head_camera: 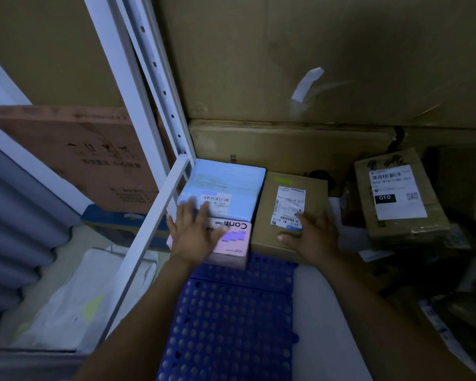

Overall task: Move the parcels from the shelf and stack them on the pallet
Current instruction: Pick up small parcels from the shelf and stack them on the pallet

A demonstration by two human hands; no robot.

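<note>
We looked down at two bare hands laid on parcels at the far end of a blue perforated pallet (231, 325).

The left hand (195, 232) lay flat with its fingers spread and gripped nothing. Its fingertips reached the near edge of a pale blue parcel (226, 182), and its palm covered part of a pink box (232, 240). We could not tell whether the blue parcel sat on the pink box or just behind it.

The right hand (312, 237) rested loosely on the top of a brown cardboard parcel (289, 207), thumb stretched along the near edge. Its fingers were relaxed, not clenched. This parcel touched the blue one on its left, and its long axis ran away from us, straight ahead of the right hand.

The bare part of the pallet lay on our side of both hands, between the forearms, so we judged that further parcels would go there or on top.

A white shelf post (149, 215) stood just left of the left hand. Another labelled parcel (399, 193) lay tilted to the right of the right hand, the nearer hand to it.
</note>
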